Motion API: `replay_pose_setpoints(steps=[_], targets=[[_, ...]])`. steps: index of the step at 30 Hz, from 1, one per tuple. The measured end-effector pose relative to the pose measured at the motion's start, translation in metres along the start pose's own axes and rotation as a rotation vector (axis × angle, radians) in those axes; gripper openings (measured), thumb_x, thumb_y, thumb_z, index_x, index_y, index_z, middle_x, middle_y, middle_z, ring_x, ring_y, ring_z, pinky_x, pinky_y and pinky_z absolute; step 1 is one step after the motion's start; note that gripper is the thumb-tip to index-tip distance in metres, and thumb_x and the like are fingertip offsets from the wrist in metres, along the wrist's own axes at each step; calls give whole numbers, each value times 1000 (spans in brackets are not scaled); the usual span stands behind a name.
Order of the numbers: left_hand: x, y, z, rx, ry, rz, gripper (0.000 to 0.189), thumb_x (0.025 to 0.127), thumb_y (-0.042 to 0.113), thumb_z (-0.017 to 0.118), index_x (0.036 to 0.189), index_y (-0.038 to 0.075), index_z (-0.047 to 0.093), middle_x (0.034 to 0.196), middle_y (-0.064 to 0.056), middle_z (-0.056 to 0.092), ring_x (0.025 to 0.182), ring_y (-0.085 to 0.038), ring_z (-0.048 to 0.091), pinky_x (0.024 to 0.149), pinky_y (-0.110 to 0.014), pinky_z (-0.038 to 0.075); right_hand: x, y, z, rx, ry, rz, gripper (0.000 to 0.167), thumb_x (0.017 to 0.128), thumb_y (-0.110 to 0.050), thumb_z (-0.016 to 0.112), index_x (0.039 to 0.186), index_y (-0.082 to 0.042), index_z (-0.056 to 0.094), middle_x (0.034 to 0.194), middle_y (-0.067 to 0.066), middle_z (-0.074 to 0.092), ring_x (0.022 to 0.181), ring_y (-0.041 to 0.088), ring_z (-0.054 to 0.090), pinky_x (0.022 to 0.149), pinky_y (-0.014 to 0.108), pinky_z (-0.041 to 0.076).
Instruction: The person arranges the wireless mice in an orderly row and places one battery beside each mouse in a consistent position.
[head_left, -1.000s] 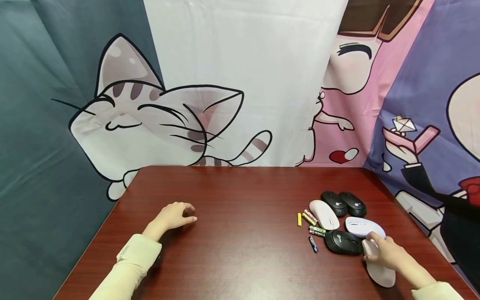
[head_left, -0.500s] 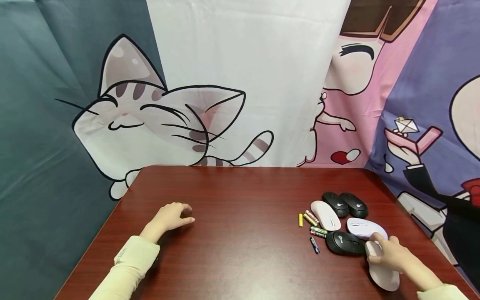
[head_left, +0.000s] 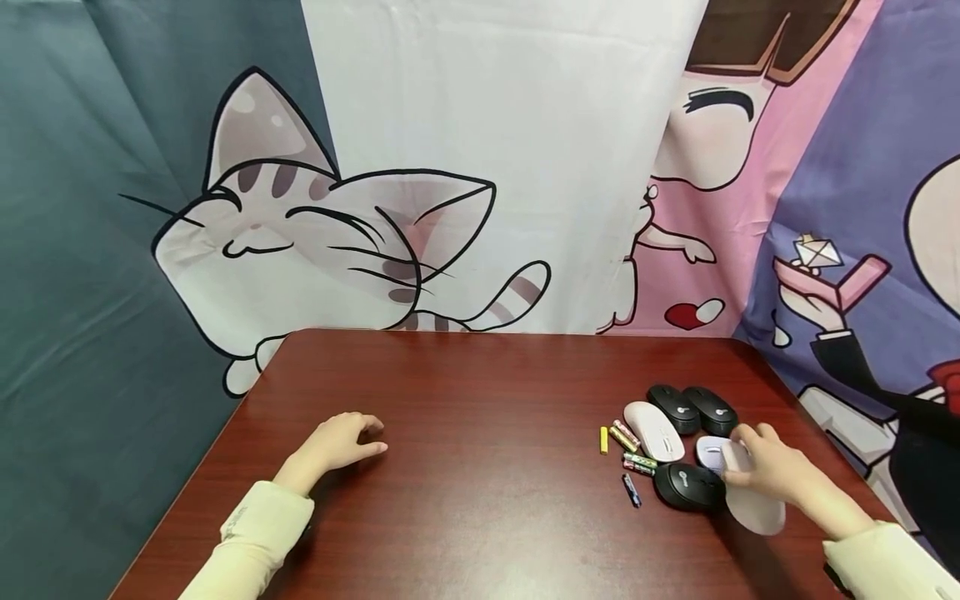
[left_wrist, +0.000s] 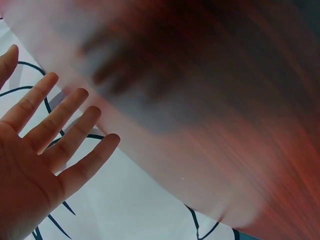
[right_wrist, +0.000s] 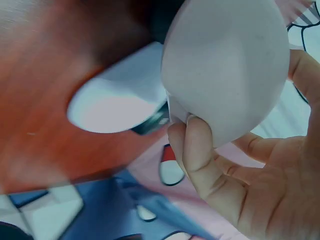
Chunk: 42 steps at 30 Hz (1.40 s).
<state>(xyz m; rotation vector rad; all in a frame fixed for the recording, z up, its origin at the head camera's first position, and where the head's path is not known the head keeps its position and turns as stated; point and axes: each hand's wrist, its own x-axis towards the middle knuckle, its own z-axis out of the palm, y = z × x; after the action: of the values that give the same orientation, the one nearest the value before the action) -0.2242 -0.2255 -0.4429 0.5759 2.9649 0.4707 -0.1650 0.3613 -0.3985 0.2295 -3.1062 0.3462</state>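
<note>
My right hand (head_left: 776, 467) grips a pale off-white computer mouse (head_left: 753, 504) by its sides, lifted above the table. In the right wrist view the mouse (right_wrist: 225, 65) fills the upper middle, thumb and fingers pinching its edges. Partly hidden behind it in the head view is a white mouse (head_left: 708, 452); a black mouse (head_left: 688, 486) sits just to the left. My left hand (head_left: 339, 442) is over the left side of the table, holding nothing. In the left wrist view, that hand (left_wrist: 45, 165) shows its palm with the fingers spread.
Another white mouse (head_left: 654, 431) and two black mice, one (head_left: 673, 408) beside the other (head_left: 712, 410), stand farther back. Left of them lie several batteries: a yellow one (head_left: 603, 440), a green pair (head_left: 640, 463) and a dark blue one (head_left: 632, 490). A cartoon cloth (head_left: 487, 125) hangs behind the table.
My right hand has raised the off-white mouse from the table and moved it farther back, over part of the white mouse. The left hand has barely shifted.
</note>
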Motion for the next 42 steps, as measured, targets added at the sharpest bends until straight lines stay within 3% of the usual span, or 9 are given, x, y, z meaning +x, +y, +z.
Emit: replay_pose_setpoints(steps=[9,17,22,27,33,42], targets=[[-12,-3,0,6,21,7,34,83,31,69,104,5,68,98,-7,69,93,-27,64,82,-45,50,36,-41,-19,-22,19,-96,48,66,-20,77,100,4,53,91,23,52,68,30,57,58,49,48],[-12,-1,1,-7,30,-8,32,83,29,69,105,6,68,99,-6,69,94,-26,64,81,-45,50,67,-78,-32,-31,-53,-147,49,68,-24,75,105,1,52,94,25,51,66,33,56,58,48,48],[-14,0,0,-34,27,1,33,84,29,68,107,6,67,102,-7,69,96,-27,64,83,-46,49,90,-108,-29,-5,-48,-153,50,70,-21,72,110,-1,51,99,26,48,68,35,57,59,47,49],[-24,-4,1,-59,26,-38,31,84,29,68,106,7,67,102,-6,69,96,-27,64,82,-47,49,116,-151,-19,26,-25,-161,54,71,-20,70,118,-3,50,110,26,47,73,35,59,62,45,52],[-34,-6,5,-74,21,-46,30,84,27,68,106,6,67,102,-7,69,97,-27,64,82,-47,50,136,-199,-12,87,-45,-167,52,74,-24,69,120,-6,51,109,25,49,80,37,60,65,44,53],[-38,-4,2,-101,43,-67,31,84,28,68,107,8,67,104,-6,68,100,-28,63,84,-48,49,167,-255,-10,164,-57,-192,54,80,-28,63,128,-9,49,123,23,47,98,39,59,81,49,51]])
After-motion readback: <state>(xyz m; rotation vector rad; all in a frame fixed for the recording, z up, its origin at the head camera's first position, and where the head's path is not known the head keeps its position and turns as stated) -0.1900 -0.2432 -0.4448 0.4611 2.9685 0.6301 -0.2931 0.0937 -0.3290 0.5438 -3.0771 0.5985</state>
